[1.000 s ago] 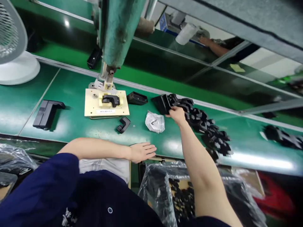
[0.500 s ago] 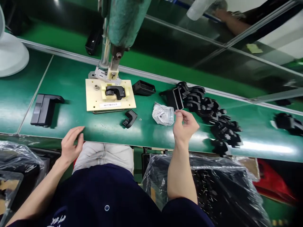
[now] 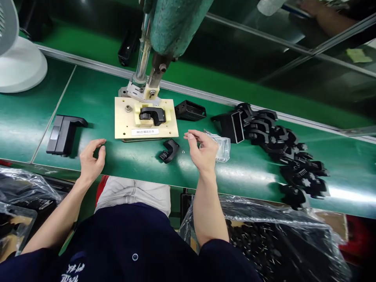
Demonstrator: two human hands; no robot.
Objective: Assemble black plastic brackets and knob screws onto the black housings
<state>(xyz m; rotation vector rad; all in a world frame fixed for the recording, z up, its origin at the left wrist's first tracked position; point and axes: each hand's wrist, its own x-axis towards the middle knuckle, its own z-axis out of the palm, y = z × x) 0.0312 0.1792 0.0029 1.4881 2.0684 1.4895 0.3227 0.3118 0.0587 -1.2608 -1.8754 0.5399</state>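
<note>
My left hand (image 3: pixel 92 159) hovers over the front edge of the green table (image 3: pixel 96 102), fingers curled and apart, holding nothing. My right hand (image 3: pixel 202 150) is just right of a loose black L-shaped part (image 3: pixel 169 150), thumb and forefinger pinched together; anything between them is too small to see. Behind that hand lies a small clear plastic bag (image 3: pixel 223 145). A cream jig plate (image 3: pixel 126 125) holds a black part (image 3: pixel 152 115) under the green press head (image 3: pixel 176 23).
A black bracket (image 3: pixel 63 134) lies at the left, a white fan base (image 3: pixel 20 70) behind it. A black box (image 3: pixel 190 111), an open black housing (image 3: pixel 232 125) and a pile of black parts (image 3: pixel 288 149) lie to the right. Plastic-lined boxes (image 3: pixel 279 235) stand below the table.
My right hand left the pile of black parts, passed the bag and moved left toward the L-shaped part, fingers pinched. My left hand shifted left along the table edge and rose.
</note>
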